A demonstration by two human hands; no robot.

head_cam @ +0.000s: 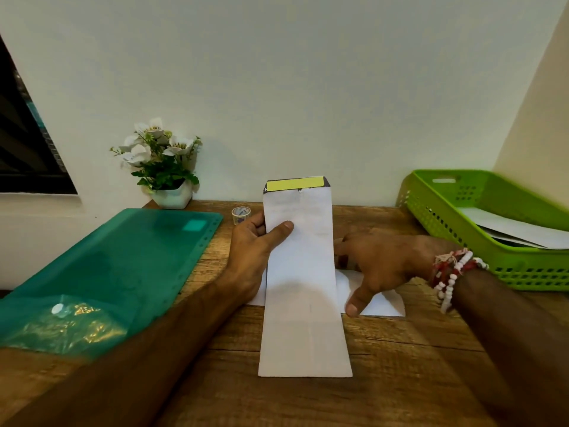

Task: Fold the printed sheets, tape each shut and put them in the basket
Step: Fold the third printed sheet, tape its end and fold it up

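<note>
Folder left, tape roll centre, basket right. Your left hand pinches the folded sheet; your right hand rests spread on a flat sheet, gripping nothing.

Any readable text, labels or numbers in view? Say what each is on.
None legible.
Folded sheet: faint print showing through, too blurred; white mark on its dark top strip, unreadable.
Tape roll: printing too small.
Green folder: pale patch, no readable text.

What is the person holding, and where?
The left hand pinches the folded sheet at its left edge, near the top. The right hand only rests on flat paper.
</note>
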